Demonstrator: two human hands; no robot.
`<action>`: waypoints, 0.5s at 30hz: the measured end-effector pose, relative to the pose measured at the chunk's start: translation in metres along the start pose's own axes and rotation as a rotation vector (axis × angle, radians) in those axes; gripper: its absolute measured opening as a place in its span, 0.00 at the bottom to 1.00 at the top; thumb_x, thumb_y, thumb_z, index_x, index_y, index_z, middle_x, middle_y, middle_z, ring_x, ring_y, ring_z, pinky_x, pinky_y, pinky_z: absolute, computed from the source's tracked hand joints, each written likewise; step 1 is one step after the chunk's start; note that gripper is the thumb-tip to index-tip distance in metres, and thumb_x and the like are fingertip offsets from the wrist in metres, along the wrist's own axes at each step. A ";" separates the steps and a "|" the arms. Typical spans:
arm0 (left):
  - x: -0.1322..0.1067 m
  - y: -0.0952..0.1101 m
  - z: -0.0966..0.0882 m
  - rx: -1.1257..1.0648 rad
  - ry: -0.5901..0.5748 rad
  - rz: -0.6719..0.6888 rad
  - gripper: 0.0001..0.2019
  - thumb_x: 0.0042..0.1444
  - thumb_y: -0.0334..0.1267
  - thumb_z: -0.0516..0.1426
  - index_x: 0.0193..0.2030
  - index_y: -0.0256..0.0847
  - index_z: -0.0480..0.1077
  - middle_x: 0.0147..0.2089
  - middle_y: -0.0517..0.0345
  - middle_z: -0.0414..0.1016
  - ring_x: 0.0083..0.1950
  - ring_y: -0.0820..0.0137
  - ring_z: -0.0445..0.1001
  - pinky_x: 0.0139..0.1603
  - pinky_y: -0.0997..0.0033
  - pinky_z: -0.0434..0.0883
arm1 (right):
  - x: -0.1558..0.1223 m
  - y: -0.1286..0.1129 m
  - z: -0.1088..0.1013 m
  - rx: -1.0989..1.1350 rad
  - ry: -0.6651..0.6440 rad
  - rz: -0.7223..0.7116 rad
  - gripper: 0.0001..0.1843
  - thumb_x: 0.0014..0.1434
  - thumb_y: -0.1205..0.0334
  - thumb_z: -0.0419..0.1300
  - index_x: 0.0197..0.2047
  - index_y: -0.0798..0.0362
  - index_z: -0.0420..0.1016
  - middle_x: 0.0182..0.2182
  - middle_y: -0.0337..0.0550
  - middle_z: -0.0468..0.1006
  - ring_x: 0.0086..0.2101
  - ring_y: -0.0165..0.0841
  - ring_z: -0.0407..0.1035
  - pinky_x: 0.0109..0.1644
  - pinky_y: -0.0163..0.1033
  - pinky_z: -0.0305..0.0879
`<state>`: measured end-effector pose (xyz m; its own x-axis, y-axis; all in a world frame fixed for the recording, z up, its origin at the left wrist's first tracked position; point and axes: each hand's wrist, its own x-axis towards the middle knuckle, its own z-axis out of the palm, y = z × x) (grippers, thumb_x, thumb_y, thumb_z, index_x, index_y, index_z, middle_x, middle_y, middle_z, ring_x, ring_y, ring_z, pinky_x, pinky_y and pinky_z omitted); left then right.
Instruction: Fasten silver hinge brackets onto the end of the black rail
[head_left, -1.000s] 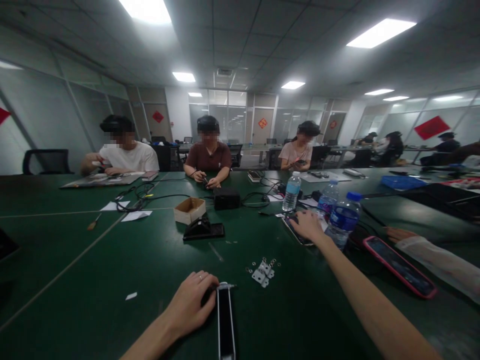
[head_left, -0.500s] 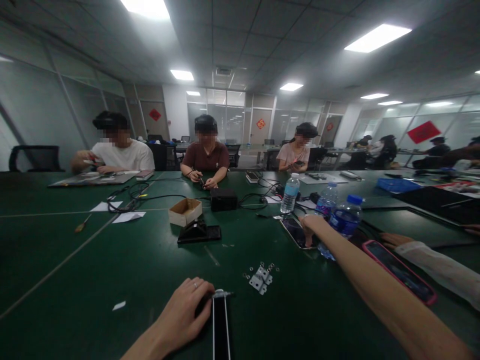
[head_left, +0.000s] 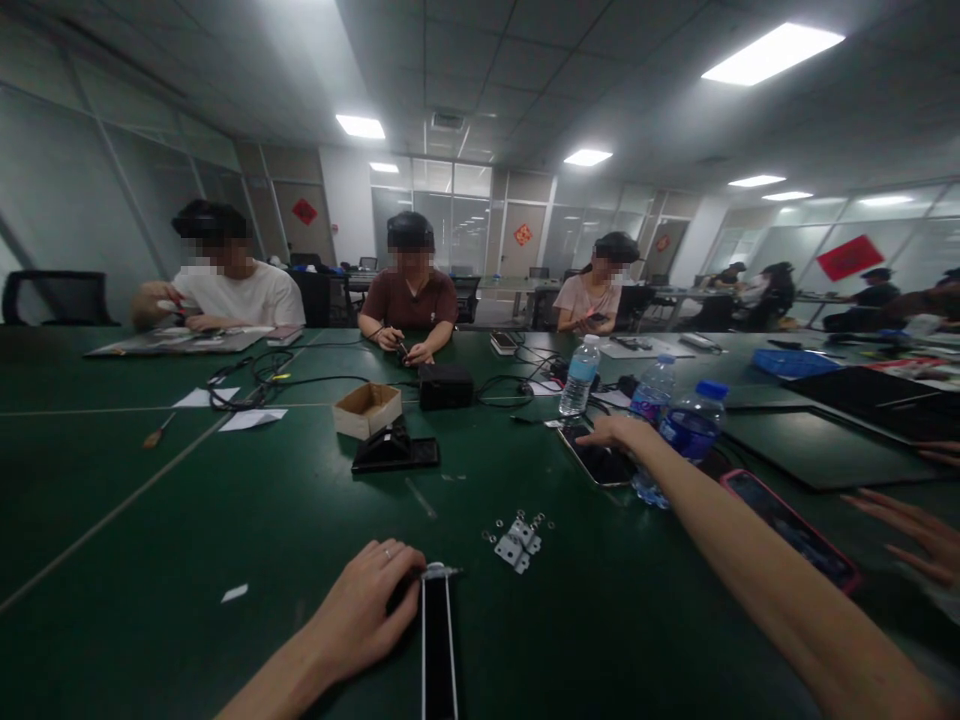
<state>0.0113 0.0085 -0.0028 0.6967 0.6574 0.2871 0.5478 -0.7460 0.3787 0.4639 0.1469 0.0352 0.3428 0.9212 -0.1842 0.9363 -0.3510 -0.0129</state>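
My left hand (head_left: 375, 600) lies on the green table, its fingers curled around the metal end of a long black strip with white edges (head_left: 439, 650). The strip runs off the bottom of the view. My right arm reaches far across the table. My right hand (head_left: 615, 435) hovers over or touches a dark-screened phone (head_left: 596, 462), with a finger stretched out to the left and nothing held. Metal hinge-like plates (head_left: 517, 545) lie between my arms, with several small rings (head_left: 538, 520) around them.
Water bottles (head_left: 579, 378) stand beside my right hand. A pink-cased phone (head_left: 787, 525) lies right of my right arm, near another person's hand (head_left: 915, 535). Ahead are an open cardboard box (head_left: 367, 412), a black stand (head_left: 394, 455) and cables (head_left: 251, 390). Several people sit opposite.
My right hand has shifted on the phone, its finger now reaching toward the upper left part. The neighbour's hand on the right has drawn back from the pink phone. My left hand stays put.
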 end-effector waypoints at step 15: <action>0.000 0.000 0.000 0.014 0.005 -0.009 0.09 0.60 0.31 0.48 0.42 0.42 0.67 0.39 0.55 0.74 0.39 0.65 0.71 0.41 0.65 0.66 | -0.030 -0.019 0.016 0.033 -0.110 0.007 0.46 0.52 0.49 0.62 0.65 0.64 0.49 0.54 0.65 0.68 0.50 0.47 0.69 0.47 0.44 0.65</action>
<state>0.0119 0.0085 -0.0030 0.6897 0.6642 0.2883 0.5601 -0.7417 0.3690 0.4347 0.1229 0.0253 0.3368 0.8954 -0.2912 0.9304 -0.3641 -0.0434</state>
